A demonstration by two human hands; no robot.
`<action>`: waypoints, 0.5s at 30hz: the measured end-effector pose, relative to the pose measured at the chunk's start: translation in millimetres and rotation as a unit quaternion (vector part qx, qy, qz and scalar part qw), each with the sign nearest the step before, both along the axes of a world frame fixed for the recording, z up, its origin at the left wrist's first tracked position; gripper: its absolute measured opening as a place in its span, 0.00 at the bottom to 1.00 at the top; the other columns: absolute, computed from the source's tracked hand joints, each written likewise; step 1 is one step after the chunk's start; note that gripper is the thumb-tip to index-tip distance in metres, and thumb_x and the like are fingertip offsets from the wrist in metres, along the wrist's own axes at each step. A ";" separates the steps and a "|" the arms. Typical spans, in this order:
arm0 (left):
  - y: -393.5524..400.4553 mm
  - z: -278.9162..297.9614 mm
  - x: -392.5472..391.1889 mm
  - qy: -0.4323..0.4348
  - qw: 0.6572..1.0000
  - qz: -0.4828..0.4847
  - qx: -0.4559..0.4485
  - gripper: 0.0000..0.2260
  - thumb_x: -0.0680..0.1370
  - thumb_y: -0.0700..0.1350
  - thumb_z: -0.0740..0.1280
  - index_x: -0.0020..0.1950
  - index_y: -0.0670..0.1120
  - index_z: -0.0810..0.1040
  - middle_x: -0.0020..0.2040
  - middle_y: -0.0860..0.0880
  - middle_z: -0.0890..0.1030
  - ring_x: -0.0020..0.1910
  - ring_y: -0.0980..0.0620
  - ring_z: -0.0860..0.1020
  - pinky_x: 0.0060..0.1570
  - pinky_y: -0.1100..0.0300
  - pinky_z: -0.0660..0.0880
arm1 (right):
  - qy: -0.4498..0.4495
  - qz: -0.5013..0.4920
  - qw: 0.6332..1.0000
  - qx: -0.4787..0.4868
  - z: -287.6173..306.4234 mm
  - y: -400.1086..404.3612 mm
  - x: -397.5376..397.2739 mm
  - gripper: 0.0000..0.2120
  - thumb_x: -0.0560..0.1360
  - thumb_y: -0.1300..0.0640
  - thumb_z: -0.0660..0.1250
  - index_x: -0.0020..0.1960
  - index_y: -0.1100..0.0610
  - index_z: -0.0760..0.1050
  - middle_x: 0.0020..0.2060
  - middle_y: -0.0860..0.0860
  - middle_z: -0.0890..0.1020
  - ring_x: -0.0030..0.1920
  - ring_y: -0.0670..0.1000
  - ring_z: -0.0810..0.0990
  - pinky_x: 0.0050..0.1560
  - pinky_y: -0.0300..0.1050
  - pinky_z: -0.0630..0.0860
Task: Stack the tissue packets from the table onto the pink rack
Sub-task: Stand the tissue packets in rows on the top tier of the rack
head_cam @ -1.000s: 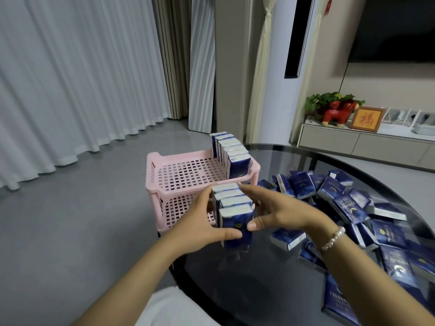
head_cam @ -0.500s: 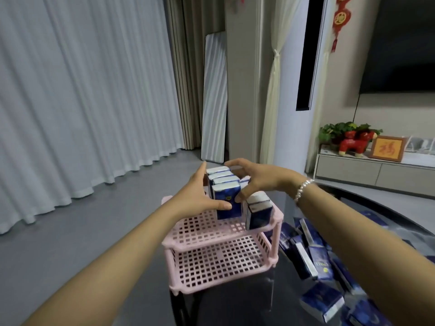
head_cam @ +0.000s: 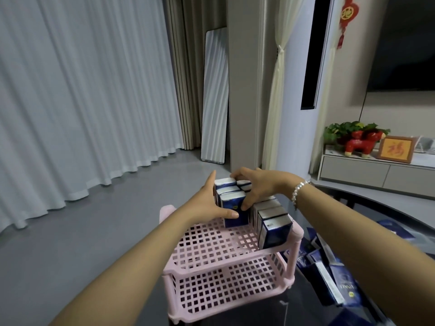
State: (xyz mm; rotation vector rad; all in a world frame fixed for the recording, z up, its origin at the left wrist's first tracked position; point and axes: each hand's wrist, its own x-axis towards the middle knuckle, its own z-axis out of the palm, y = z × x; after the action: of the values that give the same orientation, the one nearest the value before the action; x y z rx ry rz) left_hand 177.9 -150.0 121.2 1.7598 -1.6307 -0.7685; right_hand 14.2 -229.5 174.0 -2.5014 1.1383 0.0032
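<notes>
- Blue-and-white tissue packets, a small upright bunch (head_cam: 231,203), are held between both hands on the top shelf of the pink rack (head_cam: 211,250), toward its far side.
- Left hand (head_cam: 207,203): palm against the bunch's left side, fingers reaching along it, thumb curled across the front of the nearest packet.
- Right hand (head_cam: 255,187): arched over the bunch from the right, fingers curled over the far top edge, thumb pressing down the front right corner. A beaded bracelet (head_cam: 300,188) sits on this wrist.
- Whether the bunch's base rests on the shelf cannot be told for certain; its lower edge meets the grid.
- Second row of packets (head_cam: 270,222): upright on the same shelf, just beside the held bunch on the right, running to the near right corner post.
- Lower shelf (head_cam: 226,285) of the rack: bare pink grid in view.
- Rack stands on a dark glass table (head_cam: 294,307), at its left edge.
- Loose packets (head_cam: 329,274) lie in a heap on the table, right of the rack.
- Surroundings: white curtains (head_cam: 82,90) at left, a leaning mirror (head_cam: 215,97) behind, a low cabinet (head_cam: 376,170) at right carrying a red figurine (head_cam: 360,142) and a framed picture (head_cam: 395,149).
</notes>
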 end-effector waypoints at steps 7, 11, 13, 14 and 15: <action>3.7 4.1 -1.5 0.001 1.000 -0.014 -0.001 0.54 0.67 0.46 0.78 0.78 0.54 0.41 0.70 0.50 0.69 0.61 0.56 0.71 0.56 0.64 0.68 | -0.011 0.017 1.000 0.023 4.7 3.3 -2.3 0.40 0.64 0.53 0.76 0.70 0.47 0.60 0.68 0.47 0.68 0.67 0.51 0.67 0.69 0.51 0.64; 2.2 -0.7 -0.8 -0.015 1.000 -0.015 0.018 0.54 0.68 0.48 0.78 0.78 0.54 0.39 0.73 0.51 0.67 0.67 0.53 0.70 0.60 0.63 0.68 | 0.024 0.007 1.000 -0.004 0.8 6.6 -0.5 0.42 0.64 0.51 0.76 0.72 0.43 0.57 0.68 0.51 0.65 0.66 0.55 0.66 0.68 0.53 0.65; 2.6 -4.1 -1.2 -0.039 0.999 -0.023 0.030 0.54 0.69 0.50 0.77 0.78 0.54 0.38 0.75 0.52 0.63 0.70 0.53 0.67 0.62 0.63 0.66 | 0.047 0.007 0.999 -0.023 -2.6 9.6 -0.1 0.43 0.65 0.50 0.75 0.73 0.41 0.56 0.68 0.52 0.62 0.66 0.57 0.66 0.68 0.53 0.66; 3.0 -5.8 -1.5 -0.051 0.998 -0.026 0.033 0.54 0.69 0.51 0.77 0.78 0.54 0.37 0.77 0.52 0.60 0.72 0.52 0.64 0.64 0.62 0.65 | 0.050 0.013 0.998 -0.030 -3.7 11.6 -0.7 0.43 0.66 0.50 0.75 0.73 0.41 0.54 0.70 0.52 0.61 0.68 0.57 0.65 0.68 0.53 0.65; 3.6 -7.1 -1.8 -0.062 0.997 -0.028 0.036 0.54 0.69 0.53 0.76 0.77 0.55 0.36 0.78 0.52 0.55 0.75 0.52 0.60 0.68 0.60 0.63 | 0.048 0.023 0.998 -0.036 -4.3 13.7 -2.2 0.43 0.67 0.50 0.74 0.74 0.41 0.53 0.71 0.50 0.59 0.70 0.56 0.62 0.70 0.53 0.63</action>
State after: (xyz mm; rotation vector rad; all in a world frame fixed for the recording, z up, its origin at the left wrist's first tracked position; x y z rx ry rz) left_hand 176.1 -146.3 114.1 1.8502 -1.7600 -0.7656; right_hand 12.0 -215.8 169.8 -2.6157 1.1366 0.0963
